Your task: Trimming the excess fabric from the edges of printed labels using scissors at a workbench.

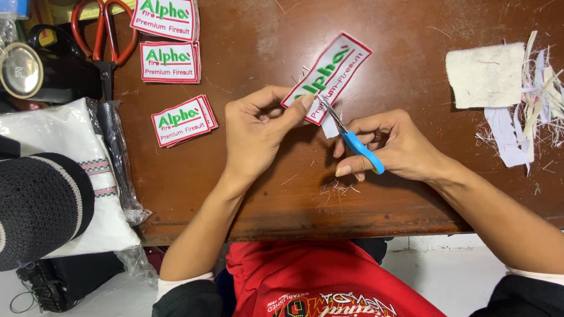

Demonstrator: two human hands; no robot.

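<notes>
Item: white patch [329, 75] with red border and green lettering, held tilted above the brown table [411, 35].

Left hand [258, 132]: closed on the patch, thumb and fingers pinching its lower end; the patch runs out toward 1 o'clock from the pinch.

Right hand [393, 144]: closed around the blue handles of small scissors [346, 132]. The blades point to 11 o'clock and meet the patch's lower edge, just beside the left thumb.

Surroundings: stacks of like patches [170, 61] at 10 o'clock; red-handled scissors [106, 35] at 10 o'clock, far corner; white trimmings and a fabric scrap [484, 75] at 2 o'clock; loose threads [338, 189] on the near edge.

Risk, as a judgement: blades sit close to the red border and the thumb; a slip or over-deep snip could nick the stitching or the finger. The one-ended pinch may let the patch twist.
</notes>
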